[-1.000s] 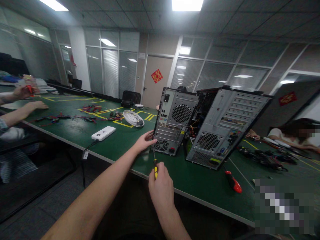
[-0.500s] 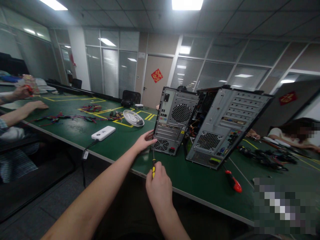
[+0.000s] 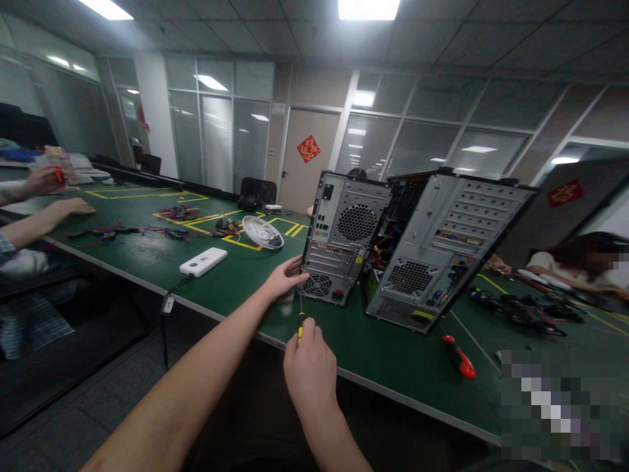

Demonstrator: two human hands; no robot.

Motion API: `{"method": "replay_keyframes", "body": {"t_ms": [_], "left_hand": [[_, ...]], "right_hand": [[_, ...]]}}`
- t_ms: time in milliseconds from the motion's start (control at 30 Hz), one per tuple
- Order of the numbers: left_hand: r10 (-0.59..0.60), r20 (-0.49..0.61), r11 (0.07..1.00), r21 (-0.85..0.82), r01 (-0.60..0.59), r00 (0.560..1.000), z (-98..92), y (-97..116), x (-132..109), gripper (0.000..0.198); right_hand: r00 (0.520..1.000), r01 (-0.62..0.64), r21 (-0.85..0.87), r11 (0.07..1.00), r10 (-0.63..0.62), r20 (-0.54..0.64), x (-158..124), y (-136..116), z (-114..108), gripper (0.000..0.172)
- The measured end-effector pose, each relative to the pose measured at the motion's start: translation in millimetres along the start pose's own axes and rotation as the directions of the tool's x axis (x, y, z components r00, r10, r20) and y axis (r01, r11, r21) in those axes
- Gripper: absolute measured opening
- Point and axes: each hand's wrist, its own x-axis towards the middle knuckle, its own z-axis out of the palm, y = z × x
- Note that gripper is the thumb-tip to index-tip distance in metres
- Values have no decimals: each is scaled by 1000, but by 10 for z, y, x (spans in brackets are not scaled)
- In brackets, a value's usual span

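Note:
A smaller computer case stands upright on the table with its rear panel facing me. My left hand grips its lower left edge, thumb on the rear panel by the round vent and fingers along the side. Wrapped round the handle of a yellow and black screwdriver is my right hand. The screwdriver's thin shaft points up at the case's lower left corner; I cannot make out what its tip touches. To the right, a bigger computer case stands leaning, rear panel toward me.
The green table carries a red and black screwdriver, bundled black cables, a white power bank, a white oval tray and coloured wires. A co-worker's hands are at left; another person sits at right.
My right hand and the screwdriver have shifted slightly left, and the hand has turned a little round the handle. My left hand and both cases have stayed put.

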Motion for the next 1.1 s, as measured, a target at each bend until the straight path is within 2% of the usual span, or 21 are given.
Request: {"method": "replay_keyframes", "body": {"t_ms": [200, 533, 1100], "left_hand": [[12, 7, 1000, -12, -12, 1000, 10, 13, -10, 92], [-1, 1, 1000, -1, 1, 1000, 5, 15, -10, 90], [-1, -8, 1000, -17, 1, 1000, -5, -5, 1, 96]], "right_hand": [[999, -33, 39, 999, 33, 8, 17, 31, -21, 8], [1000, -7, -9, 1000, 7, -26, -7, 90, -21, 18], [1000, 15, -48, 999, -16, -6, -11, 47, -16, 20]]}}
